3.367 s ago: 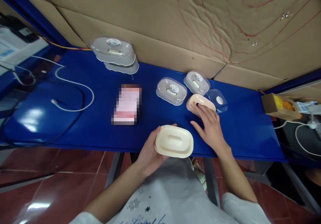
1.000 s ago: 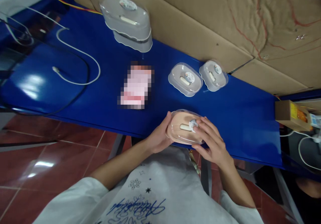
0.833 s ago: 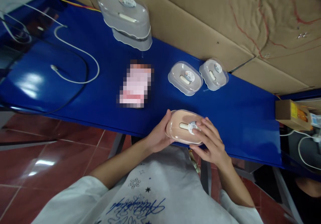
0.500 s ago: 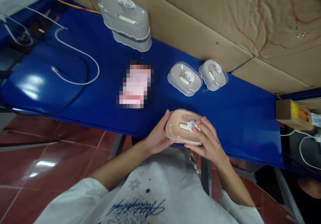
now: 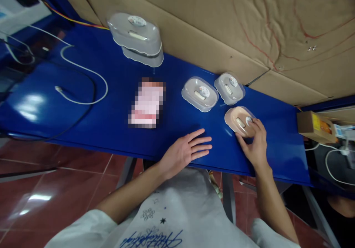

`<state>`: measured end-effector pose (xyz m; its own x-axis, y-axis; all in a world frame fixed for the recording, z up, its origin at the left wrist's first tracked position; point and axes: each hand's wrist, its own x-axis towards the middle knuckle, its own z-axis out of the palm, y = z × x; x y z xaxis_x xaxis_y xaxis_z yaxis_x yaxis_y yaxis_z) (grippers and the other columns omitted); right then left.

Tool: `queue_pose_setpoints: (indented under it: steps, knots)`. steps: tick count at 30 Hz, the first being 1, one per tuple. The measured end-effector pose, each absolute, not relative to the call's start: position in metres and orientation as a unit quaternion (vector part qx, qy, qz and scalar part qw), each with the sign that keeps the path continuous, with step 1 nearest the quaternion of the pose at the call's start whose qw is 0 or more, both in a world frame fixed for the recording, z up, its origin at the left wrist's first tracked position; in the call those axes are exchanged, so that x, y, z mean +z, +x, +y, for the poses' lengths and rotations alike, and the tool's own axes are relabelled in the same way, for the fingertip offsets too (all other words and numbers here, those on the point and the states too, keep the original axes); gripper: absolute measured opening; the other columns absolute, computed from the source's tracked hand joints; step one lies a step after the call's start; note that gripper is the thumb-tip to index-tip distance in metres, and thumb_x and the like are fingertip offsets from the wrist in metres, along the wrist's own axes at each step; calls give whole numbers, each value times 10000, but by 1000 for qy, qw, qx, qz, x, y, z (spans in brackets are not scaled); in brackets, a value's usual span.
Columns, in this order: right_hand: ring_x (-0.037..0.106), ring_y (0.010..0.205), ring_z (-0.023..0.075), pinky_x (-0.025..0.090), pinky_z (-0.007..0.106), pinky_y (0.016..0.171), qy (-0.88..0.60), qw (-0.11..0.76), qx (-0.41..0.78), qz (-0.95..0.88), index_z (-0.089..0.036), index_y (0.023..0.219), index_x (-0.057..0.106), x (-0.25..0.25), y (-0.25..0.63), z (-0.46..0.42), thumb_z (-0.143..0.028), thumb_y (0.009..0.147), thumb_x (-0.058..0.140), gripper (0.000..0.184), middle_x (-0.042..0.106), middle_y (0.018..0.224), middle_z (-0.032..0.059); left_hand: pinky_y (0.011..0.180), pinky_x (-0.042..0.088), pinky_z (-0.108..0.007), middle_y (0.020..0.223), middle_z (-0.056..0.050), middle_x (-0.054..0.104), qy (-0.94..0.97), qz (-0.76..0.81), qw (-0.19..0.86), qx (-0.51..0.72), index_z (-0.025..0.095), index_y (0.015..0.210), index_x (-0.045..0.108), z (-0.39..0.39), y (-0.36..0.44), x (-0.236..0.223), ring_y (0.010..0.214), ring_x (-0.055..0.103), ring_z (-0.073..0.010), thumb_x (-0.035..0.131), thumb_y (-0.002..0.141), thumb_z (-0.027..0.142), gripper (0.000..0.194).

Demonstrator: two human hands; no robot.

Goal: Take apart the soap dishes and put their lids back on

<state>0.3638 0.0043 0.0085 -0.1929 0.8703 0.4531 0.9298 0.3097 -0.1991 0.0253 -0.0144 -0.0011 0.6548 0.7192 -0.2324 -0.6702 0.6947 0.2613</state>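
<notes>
A peach oval box with a clear lid (image 5: 239, 119), a white bar and a round sticker on it, rests at the right of the blue table (image 5: 172, 138). My right hand (image 5: 255, 142) grips its right end, with the thumb at the near side and the fingers over the sticker end. My left hand (image 5: 184, 152) hovers over the table's front edge, fingers spread and nothing in them. Beyond the peach box are two grey boxes with clear lids, a middle one (image 5: 191, 92) and a right one (image 5: 226, 80).
A larger stack of clear-lidded grey boxes (image 5: 141, 40) stands at the back left. Near the middle lies a blurred-out pink object (image 5: 146, 101). A white cable (image 5: 107, 87) curls on the left. Cardboard (image 5: 194, 26) lines the back; an open carton (image 5: 313, 127) sits at the right.
The peach box has moved from between both hands to the right and farther back, with my right hand on it. My left hand has let go and opened.
</notes>
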Motion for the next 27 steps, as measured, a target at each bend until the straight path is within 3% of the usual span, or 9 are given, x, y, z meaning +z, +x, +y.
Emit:
queue_pose_setpoints:
  steps: [3,6,9,14,21,23,27]
  knots:
    - [399,1590,472,124,854,1257,-618,218,-59,-753,-240,1608,434,13,343,11,-608,984,701,772,439,1673,234,1289,304,-559,1525,-199,659,72,170,902,390,168,1617,521,-17,24,0,1428,610,-379,514,1092,500,621]
    - [300,1648,438,223,760,1291,-562,190,-46,-804,-253,1660,341,24,303,29,-615,999,672,822,335,1743,224,1292,299,-559,1520,-201,662,75,186,896,396,170,1631,501,-20,20,4,1432,607,-380,512,1092,510,637]
    - [273,1665,404,273,682,1316,-512,142,-47,-846,-252,1666,352,33,263,54,-560,1055,593,725,337,1760,194,1283,320,-559,1508,-196,673,86,207,885,409,175,1607,531,-25,15,9,1423,614,-378,520,1088,514,619]
    - [387,1609,425,303,679,1309,-542,99,-43,-834,-204,1662,395,34,241,76,-478,1077,566,668,370,1752,208,1246,385,-533,1513,-184,672,106,232,864,435,198,1570,573,-32,3,16,1398,633,-360,527,1085,529,589]
    - [455,1587,358,286,703,1319,-501,69,-32,-862,-274,1718,284,37,313,55,-187,1074,506,686,423,1731,179,1179,460,-510,1417,-178,721,113,245,858,437,193,1485,654,-33,-3,15,1314,672,-346,571,1069,510,530]
    - [441,1595,367,252,742,1316,-503,61,-15,-862,-288,1728,246,47,327,51,-213,1069,536,724,412,1734,183,1165,470,-510,1369,-172,740,111,249,861,430,194,1448,683,-33,-1,13,1278,685,-342,576,1067,511,508]
    - [330,1649,392,265,724,1321,-500,113,24,-858,-302,1746,169,62,306,62,-470,1032,677,892,356,1756,187,1152,480,-514,1301,-168,761,113,257,863,419,182,1391,717,-33,5,12,1220,705,-336,582,1064,508,481]
